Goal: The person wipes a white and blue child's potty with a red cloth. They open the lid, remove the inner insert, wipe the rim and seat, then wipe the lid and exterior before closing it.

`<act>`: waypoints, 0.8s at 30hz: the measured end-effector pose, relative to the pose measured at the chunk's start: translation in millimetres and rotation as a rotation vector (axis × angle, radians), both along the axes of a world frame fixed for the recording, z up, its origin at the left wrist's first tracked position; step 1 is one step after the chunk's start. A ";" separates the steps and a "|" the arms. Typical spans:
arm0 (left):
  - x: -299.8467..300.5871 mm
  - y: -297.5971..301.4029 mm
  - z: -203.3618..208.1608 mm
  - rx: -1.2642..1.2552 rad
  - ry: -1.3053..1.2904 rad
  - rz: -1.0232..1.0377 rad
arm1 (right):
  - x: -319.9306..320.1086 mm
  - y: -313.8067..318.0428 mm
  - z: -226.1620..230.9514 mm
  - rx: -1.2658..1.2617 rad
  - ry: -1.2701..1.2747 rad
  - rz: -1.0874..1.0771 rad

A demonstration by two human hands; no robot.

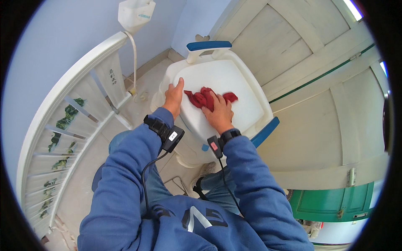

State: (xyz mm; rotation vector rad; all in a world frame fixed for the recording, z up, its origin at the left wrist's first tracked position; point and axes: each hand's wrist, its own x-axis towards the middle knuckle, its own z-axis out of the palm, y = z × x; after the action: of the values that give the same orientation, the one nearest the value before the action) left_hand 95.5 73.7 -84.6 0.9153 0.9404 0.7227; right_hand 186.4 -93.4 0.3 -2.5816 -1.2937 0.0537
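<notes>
A white plastic chair with blue armrests stands before me. On its seat lies a crumpled dark red cloth. My right hand presses down on the cloth, its fingers bent into the folds, and one end sticks out to the right. At the seat's left edge, my left hand holds the rim, thumb stretched upward along the top. Its other fingers are partly hidden by the hand itself.
A white railing with painted panels curves along the left. Pale wooden doors stand close behind and right of the chair, and a green cabinet sits lower right. A white box with a cable hangs at the top.
</notes>
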 end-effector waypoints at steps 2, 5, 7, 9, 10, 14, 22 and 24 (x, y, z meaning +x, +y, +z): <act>-7.6 4.9 10.8 -0.032 -0.136 -0.074 | 7.4 6.2 -7.3 0.157 -0.056 0.151; -26.3 0.1 31.8 -0.157 -0.257 -0.121 | -0.2 -9.4 -11.0 0.291 -0.019 0.406; -37.3 1.3 43.7 -0.242 -0.196 -0.149 | -19.0 -33.1 -8.5 0.405 0.067 0.626; -50.9 16.5 51.1 -0.296 -0.009 -0.164 | -39.6 -65.4 -2.3 0.327 0.044 0.722; -52.4 17.7 50.4 -0.284 -0.006 -0.207 | -50.8 -81.7 0.3 0.300 0.049 0.704; -53.9 21.4 41.8 -0.226 -0.015 -0.203 | -66.6 -111.1 11.3 0.473 0.471 0.535; -53.1 7.9 45.5 0.206 0.094 -0.273 | -55.3 -114.6 8.9 0.318 -0.182 0.053; -39.8 3.7 38.6 0.376 0.285 -0.336 | -55.8 -105.1 -3.1 0.177 -0.132 -0.037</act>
State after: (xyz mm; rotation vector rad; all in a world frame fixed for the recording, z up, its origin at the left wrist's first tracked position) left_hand 55.6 77.4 -46.0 1.4981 0.8803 0.4931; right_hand 130.6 -198.6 -2.8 -2.4916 -1.2335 -0.2314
